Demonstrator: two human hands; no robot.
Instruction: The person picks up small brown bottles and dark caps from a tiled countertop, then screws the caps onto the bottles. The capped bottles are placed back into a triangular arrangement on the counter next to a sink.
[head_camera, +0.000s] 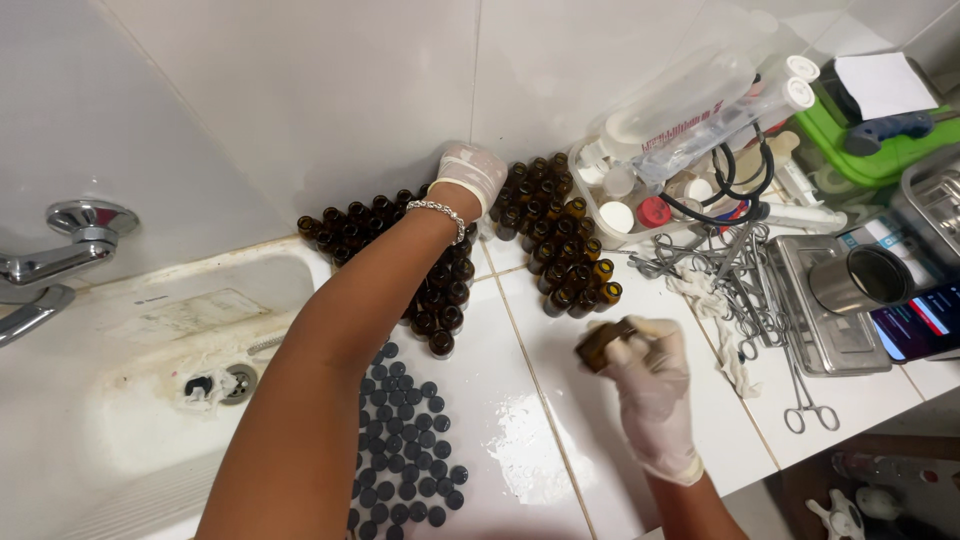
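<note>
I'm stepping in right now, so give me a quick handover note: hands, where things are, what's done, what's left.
Left hand, gloved, reaches among the amber bottles standing uncapped against the wall.
Right hand, gloved, holds one amber bottle over the tiled counter.
Black caps lie loose beside the sink.
Done: no capped bottle shows.
Left: all standing bottles are open.

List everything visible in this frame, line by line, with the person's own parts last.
amber bottles: many, brown, clustered against the wall
dark caps: many, loose on the counter by the sink
sink: one, white, left
tap: one, chrome, over the sink
plastic tub: one, clear, holding vials and syringes
scissors and forceps: several, steel, right of the bottles
metal tray: one, steel, far right
left hand: gloved white, bracelet, among the bottles
right hand: gloved white, holding one amber bottle
</note>
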